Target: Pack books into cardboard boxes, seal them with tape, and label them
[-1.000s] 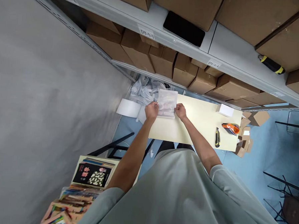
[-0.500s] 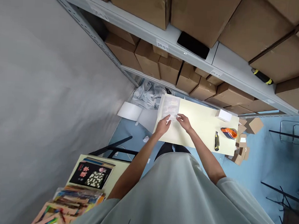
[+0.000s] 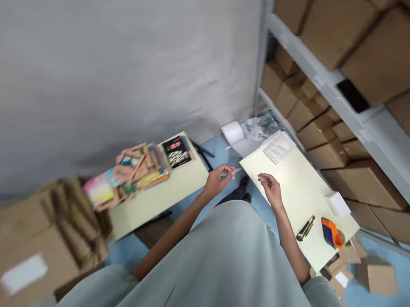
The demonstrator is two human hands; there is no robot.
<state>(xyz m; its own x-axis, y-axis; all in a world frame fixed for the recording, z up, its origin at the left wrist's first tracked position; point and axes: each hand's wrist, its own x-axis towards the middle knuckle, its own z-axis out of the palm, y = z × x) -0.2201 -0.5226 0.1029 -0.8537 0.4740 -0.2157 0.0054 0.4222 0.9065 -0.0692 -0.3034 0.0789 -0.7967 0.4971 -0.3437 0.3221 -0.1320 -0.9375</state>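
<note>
My left hand point(image 3: 217, 180) is raised between the two tables, its thumb and fingers pinched on a small whitish strip point(image 3: 236, 171). My right hand point(image 3: 271, 188) hovers by the near edge of the right-hand table point(image 3: 292, 185), fingers bent; whether anything is between them is too small to tell. A translucent white packet point(image 3: 279, 147) lies at the far end of that table. A yellow and black cutter point(image 3: 305, 228), an orange and blue tape dispenser point(image 3: 332, 233) and a white box point(image 3: 338, 204) lie towards its right end.
Colourful books point(image 3: 135, 168) and a black book point(image 3: 177, 152) lie on the left table point(image 3: 154, 201). Large cardboard boxes point(image 3: 25, 240) stand lower left. Shelving point(image 3: 319, 79) with cartons and a black phone point(image 3: 353, 95) rises at right. Plastic wrap point(image 3: 259, 128) is heaped beyond the table.
The view has swung left, bringing in more of the left table. Both hands have come away from the packet; my left hand now holds a small whitish strip.
</note>
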